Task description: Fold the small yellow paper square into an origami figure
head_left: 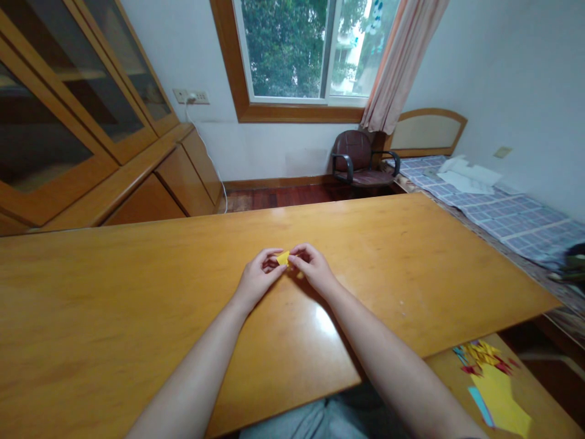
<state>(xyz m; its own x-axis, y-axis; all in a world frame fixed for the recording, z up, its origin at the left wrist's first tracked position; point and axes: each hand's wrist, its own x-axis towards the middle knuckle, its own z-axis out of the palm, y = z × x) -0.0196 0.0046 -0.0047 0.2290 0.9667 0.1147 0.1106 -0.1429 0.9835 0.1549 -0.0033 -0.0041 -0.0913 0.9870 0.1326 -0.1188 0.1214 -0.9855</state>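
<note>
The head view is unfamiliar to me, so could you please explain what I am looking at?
There is no machine here: a person works bare-handed, and a camera worn on the head looks forward and down. That is why the forearms reach in from the bottom. The left hand and right hand hold a small yellow piece, apparently paper, between their fingertips over a wooden table. At lower right, a second surface bears a larger yellow sheet, a blue strip and small colourful pieces.
</note>
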